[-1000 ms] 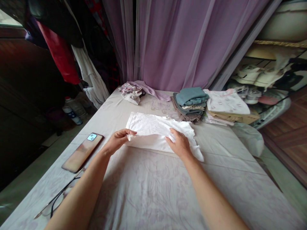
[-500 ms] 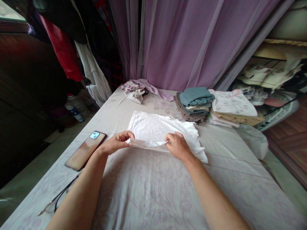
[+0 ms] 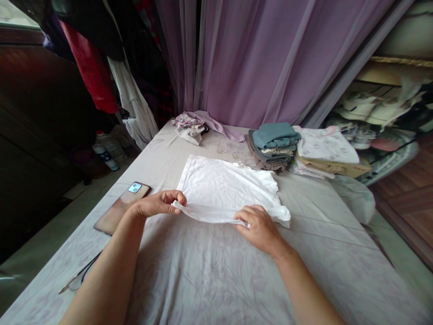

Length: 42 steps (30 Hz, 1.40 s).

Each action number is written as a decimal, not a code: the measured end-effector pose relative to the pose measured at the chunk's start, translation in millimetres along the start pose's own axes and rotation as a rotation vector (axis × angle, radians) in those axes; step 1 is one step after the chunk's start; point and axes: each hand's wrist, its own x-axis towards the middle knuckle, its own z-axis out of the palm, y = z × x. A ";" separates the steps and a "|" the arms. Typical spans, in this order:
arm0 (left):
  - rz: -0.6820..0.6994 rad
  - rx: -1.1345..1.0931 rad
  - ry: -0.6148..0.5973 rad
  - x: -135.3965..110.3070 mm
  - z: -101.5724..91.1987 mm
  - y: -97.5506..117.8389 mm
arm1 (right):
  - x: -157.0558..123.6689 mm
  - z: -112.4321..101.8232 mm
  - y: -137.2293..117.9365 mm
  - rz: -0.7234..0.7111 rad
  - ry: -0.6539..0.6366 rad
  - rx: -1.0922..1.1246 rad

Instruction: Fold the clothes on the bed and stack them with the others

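Note:
A white garment (image 3: 226, 187) lies spread on the bed sheet (image 3: 216, 280) in front of me. My left hand (image 3: 154, 205) pinches its near left corner, fingers closed on the cloth. My right hand (image 3: 259, 225) grips the near edge further right, fingers curled over the fabric. The near edge is lifted slightly off the sheet between both hands.
A phone (image 3: 122, 207) lies left of my left hand, with a cable (image 3: 83, 273) nearer the bed edge. Folded clothes stack (image 3: 272, 144) and a pale folded pile (image 3: 326, 149) sit at the far right. A crumpled floral cloth (image 3: 189, 126) lies by the purple curtain (image 3: 270, 58).
Both hands have pulled the garment's near edge toward me. My right hand shifted from pressing on the cloth to gripping its edge, lower and further right.

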 end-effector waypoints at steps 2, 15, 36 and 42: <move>-0.066 0.066 -0.020 -5.3 1.2 5.0 | -7.2 1.0 -6.0 -0.020 -0.017 0.028; -0.223 0.623 -0.021 -39.5 12.5 10.5 | -29.0 5.9 -29.9 0.052 -0.186 0.113; 0.099 1.261 0.155 3.4 64.1 -44.3 | -11.1 27.1 -62.0 0.025 -0.227 0.118; 0.082 1.330 0.132 -5.0 65.2 -44.2 | -9.3 21.0 -60.3 0.027 -0.273 0.173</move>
